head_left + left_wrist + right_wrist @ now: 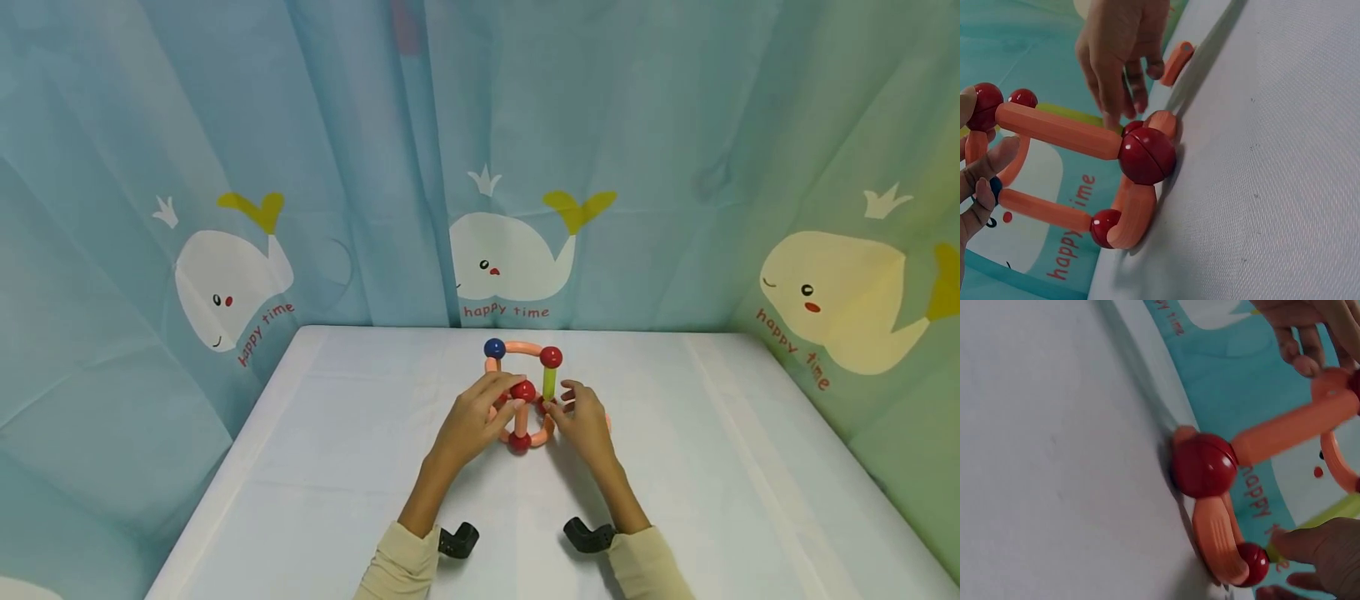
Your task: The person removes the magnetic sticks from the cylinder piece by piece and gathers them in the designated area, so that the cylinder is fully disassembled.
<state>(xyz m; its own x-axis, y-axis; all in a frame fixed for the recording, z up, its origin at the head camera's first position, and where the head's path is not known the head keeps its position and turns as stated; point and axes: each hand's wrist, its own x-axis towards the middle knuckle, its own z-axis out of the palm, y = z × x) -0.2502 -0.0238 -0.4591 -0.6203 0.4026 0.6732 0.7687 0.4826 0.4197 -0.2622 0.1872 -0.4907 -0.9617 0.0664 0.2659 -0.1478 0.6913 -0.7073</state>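
A frame of magnetic balls and sticks stands on the table, with a curved orange ring at its base. My left hand (471, 422) pinches the red ball (523, 391) atop its near upright orange stick (1060, 130). Behind that, a blue ball (494, 348) and another red ball (551, 357) carry a curved orange stick (522, 347). At the right side, my right hand (589, 427) has its thumb at the lower end of the yellow-green stick (550, 382), beside a lower red ball (1252, 565). Its other fingers hang loosely apart from the thumb.
A loose orange stick (1177, 64) lies on the white table (322, 467), partly hidden behind the right hand in the head view. Black wrist devices (459, 541) sit by both sleeves. A blue curtain (645, 125) with whale prints hangs around the table.
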